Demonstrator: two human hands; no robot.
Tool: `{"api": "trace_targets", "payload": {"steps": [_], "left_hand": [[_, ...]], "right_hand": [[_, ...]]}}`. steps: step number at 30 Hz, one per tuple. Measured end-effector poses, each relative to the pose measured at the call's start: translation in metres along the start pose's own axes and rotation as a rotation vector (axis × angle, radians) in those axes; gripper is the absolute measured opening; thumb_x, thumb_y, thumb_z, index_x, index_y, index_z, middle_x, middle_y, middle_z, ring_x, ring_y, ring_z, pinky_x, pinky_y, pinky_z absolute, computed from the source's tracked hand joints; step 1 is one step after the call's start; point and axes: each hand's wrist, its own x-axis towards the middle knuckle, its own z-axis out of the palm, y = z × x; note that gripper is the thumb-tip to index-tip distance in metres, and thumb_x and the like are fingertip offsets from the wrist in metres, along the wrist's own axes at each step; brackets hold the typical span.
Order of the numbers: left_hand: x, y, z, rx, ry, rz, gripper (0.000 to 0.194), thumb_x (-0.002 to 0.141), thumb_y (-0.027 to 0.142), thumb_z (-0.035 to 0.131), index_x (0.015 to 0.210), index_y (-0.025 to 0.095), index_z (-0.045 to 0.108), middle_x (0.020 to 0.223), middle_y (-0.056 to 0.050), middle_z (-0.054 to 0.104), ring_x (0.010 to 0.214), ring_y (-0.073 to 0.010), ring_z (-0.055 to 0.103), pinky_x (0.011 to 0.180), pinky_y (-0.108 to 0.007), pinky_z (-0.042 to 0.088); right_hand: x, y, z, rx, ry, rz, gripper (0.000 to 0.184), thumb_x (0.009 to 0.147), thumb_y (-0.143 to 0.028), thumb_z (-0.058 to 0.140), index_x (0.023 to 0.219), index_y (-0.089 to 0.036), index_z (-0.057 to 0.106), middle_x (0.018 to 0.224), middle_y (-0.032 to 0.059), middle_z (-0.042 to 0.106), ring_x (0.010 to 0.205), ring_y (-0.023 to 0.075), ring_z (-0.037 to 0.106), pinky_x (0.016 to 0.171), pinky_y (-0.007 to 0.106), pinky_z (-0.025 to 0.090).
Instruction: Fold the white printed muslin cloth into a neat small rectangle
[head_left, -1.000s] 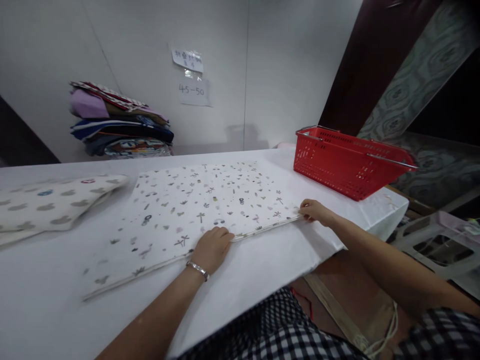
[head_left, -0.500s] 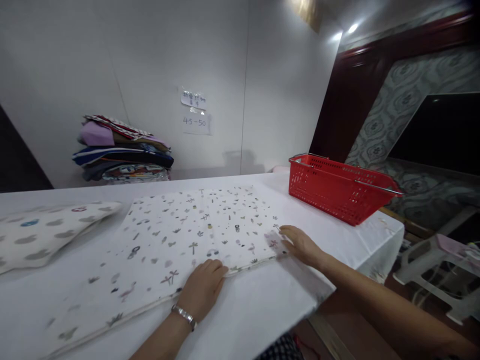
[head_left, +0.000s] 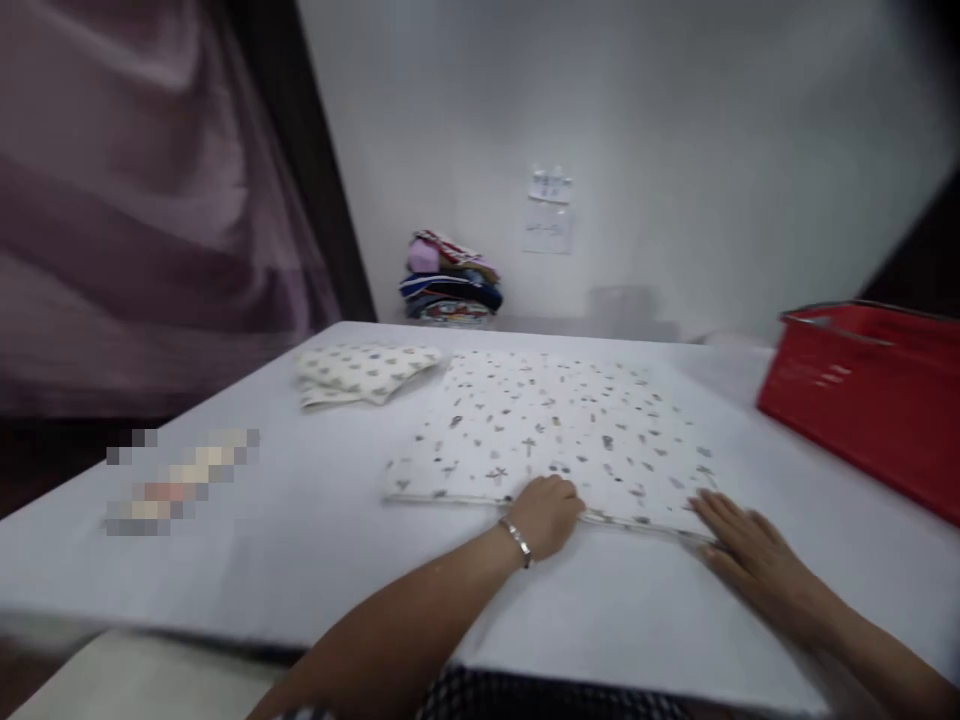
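White-covered table (head_left: 285, 540) carries one printed white cloth (head_left: 570, 430), lying flat; one cream patterned cloth (head_left: 367, 372) to its left; one red basket (head_left: 870, 390) at right; one obscured, unidentifiable item (head_left: 184, 482) nearer left.

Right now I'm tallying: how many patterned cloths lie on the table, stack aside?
2: white printed cloth under the left hand; cream printed cloth farther left. Pixelated patch may hide another.

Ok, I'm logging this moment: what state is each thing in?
Printed cloth: lying flat
Left hand: on its near edge
Right hand: open, at its near corner
Other cloth: loosely folded
Fabric stack: piled up
Red basket: upright, partly visible
Paper signs: stuck up, blurred
Curtain: hanging
Bracelet: worn
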Motion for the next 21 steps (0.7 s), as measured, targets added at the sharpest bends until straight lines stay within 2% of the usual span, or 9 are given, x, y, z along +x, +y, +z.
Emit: {"api": "trace_targets", "payload": {"steps": [2,5,9,11,14,21], "left_hand": [[-0.001,0.0,0.004,0.027,0.017,0.004,0.017,0.085,0.019,0.048,0.096,0.019,0.062,0.097,-0.004,0.061,0.092,-0.0185,0.052,0.076,-0.031,0.041],[-0.001,0.001,0.007,0.059,0.037,0.007,0.019,0.086,0.021,0.048,0.098,0.019,0.062,0.101,-0.005,0.061,0.093,-0.0183,0.052,0.074,-0.031,0.04],[-0.002,0.005,0.01,0.107,0.087,-0.002,0.019,0.086,0.022,0.048,0.099,0.017,0.061,0.096,-0.005,0.061,0.091,-0.0185,0.053,0.072,-0.032,0.041],[-0.005,0.006,0.012,0.146,0.14,-0.029,0.019,0.085,0.021,0.048,0.099,0.015,0.059,0.093,-0.006,0.061,0.09,-0.0189,0.053,0.071,-0.032,0.041],[-0.014,0.003,0.012,0.206,0.179,-0.079,0.018,0.086,0.02,0.046,0.098,0.014,0.058,0.091,-0.006,0.06,0.09,-0.0198,0.052,0.071,-0.033,0.04],[-0.052,-0.02,-0.005,0.302,0.1,-0.162,0.013,0.086,0.018,0.045,0.092,0.015,0.056,0.093,-0.007,0.057,0.09,-0.02,0.05,0.071,-0.034,0.038]], "right_hand": [[0.009,-0.002,0.007,-0.035,0.124,-0.095,0.071,0.086,-0.064,0.03,0.147,-0.028,0.019,0.149,0.0057,0.026,0.136,0.0298,0.023,0.107,0.058,0.022],[0.033,-0.036,0.006,-0.035,0.257,-0.294,0.072,0.087,-0.062,0.03,0.148,-0.029,0.009,0.15,0.0051,0.026,0.136,0.0293,0.026,0.107,0.056,0.025],[0.066,-0.099,0.007,-0.015,0.282,-0.529,0.075,0.088,-0.058,0.035,0.148,-0.029,0.001,0.149,0.0052,0.028,0.135,0.0273,0.029,0.106,0.051,0.03],[0.074,-0.118,0.013,0.005,0.269,-0.583,0.076,0.089,-0.056,0.035,0.148,-0.026,-0.003,0.147,0.0065,0.032,0.134,0.0262,0.031,0.105,0.049,0.032],[0.075,-0.127,0.023,0.014,0.251,-0.6,0.074,0.09,-0.054,0.035,0.148,-0.024,0.0,0.146,0.0071,0.034,0.132,0.0261,0.035,0.104,0.049,0.033],[0.07,-0.123,0.025,0.029,0.189,-0.557,0.068,0.089,-0.057,0.032,0.147,-0.024,0.02,0.148,0.0065,0.03,0.133,0.0268,0.032,0.107,0.051,0.028]]}}
